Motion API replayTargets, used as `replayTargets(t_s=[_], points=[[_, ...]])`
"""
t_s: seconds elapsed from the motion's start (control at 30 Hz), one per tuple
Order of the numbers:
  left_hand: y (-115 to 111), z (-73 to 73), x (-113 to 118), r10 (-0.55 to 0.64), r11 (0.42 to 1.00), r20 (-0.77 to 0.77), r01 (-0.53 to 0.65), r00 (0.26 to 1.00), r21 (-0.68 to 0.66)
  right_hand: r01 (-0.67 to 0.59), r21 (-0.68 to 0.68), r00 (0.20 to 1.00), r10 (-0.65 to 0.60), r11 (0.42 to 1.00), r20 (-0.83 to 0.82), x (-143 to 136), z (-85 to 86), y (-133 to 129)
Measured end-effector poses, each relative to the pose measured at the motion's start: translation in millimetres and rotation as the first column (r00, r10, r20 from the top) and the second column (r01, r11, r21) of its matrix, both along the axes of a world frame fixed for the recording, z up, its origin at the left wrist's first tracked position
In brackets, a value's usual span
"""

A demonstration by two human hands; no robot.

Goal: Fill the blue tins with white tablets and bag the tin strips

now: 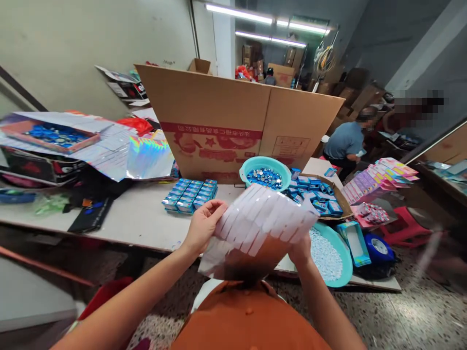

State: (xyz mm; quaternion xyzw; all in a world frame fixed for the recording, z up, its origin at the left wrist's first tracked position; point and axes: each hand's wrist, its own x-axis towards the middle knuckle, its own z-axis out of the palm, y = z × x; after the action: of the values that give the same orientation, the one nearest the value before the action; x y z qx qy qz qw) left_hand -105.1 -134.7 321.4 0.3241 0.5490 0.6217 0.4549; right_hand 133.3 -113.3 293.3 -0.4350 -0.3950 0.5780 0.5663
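Note:
A glossy sticker sheet [255, 218] with rows of pale slanted strips is stretched between my hands, above the table's front edge. Its lower part reflects orange. My left hand [207, 221] pinches the left edge between thumb and fingers. At the right edge, my right hand [301, 247] grips the sheet, its fingers partly hidden behind it. Beyond my left hand stand small blue boxes [188, 194] in a tight block. Past the sheet's top edge is a turquoise basin [243, 170] of small blue and silver pieces.
A large cardboard panel [219, 107] stands upright across the table. To the right are a cardboard tray [346, 210] of blue boxes, a basin [346, 260] of white pieces and a tape roll [379, 245]. Papers and a shallow box [83, 144] lie left. A person [345, 141] sits beyond.

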Motion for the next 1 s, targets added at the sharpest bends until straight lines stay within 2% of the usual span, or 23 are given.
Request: replayTargets(t_s=[0.1,0.2,0.27,0.37,0.43,0.5,0.57,0.63,0.7,0.8,0.9,1.0], points=[[2,-7.0,-2,0.165,0.982,-0.024,-0.162,0.986,0.097,-0.022,0.025,0.999,0.024,0.999,-0.046,6,-14.5,-6],[2,-11.9,-4,0.293,0.945,-0.155,-0.261,0.944,0.196,0.083,0.072,0.996,-0.085,0.994,0.029,13,-18.6,1],[2,-15.8,-4,0.362,0.918,-0.272,-0.289,0.891,0.273,0.127,0.056,0.989,-0.131,0.990,0.066,14,-18.2,11],[4,-25.6,-11,0.369,0.921,-0.464,-0.249,0.805,0.299,0.070,-0.021,0.998,-0.070,0.997,-0.002,7,-17.9,24],[6,-30.6,-23,0.317,0.946,-0.633,-0.189,0.706,0.263,-0.006,-0.060,0.998,0.002,0.998,-0.058,0,-19.1,27],[7,-28.2,-37,0.328,0.944,-0.781,-0.157,0.532,0.290,-0.063,-0.090,0.995,0.055,0.994,-0.084,-5,-20.8,26],[6,-15.7,-46,0.382,0.921,-0.848,-0.072,0.367,0.383,-0.107,-0.119,0.991,0.096,0.987,-0.090,-8,-22.3,24],[4,4.6,-46,0.346,0.908,-0.890,0.133,0.296,0.397,-0.159,-0.142,0.986,0.149,0.977,-0.080,-8,-23.1,22],[5,26.2,-38,0.186,0.882,-0.955,0.390,0.230,0.266,-0.221,-0.157,0.975,0.215,0.963,-0.053,-9,-23.1,21],[12,47.3,-19,-0.051,0.767,-0.994,0.641,0.097,0.024,-0.310,-0.177,0.951,0.308,0.934,-0.040,-10,-22.1,18],[21,48.6,-6,-0.157,0.658,-0.986,0.750,0.055,-0.063,-0.382,-0.181,0.924,0.370,0.906,-0.098,-11,-21.9,12],[25,37.0,0,-0.234,0.598,-0.969,0.798,0.076,-0.082,-0.401,-0.200,0.915,0.383,0.894,-0.124,-10,-23.4,6]])
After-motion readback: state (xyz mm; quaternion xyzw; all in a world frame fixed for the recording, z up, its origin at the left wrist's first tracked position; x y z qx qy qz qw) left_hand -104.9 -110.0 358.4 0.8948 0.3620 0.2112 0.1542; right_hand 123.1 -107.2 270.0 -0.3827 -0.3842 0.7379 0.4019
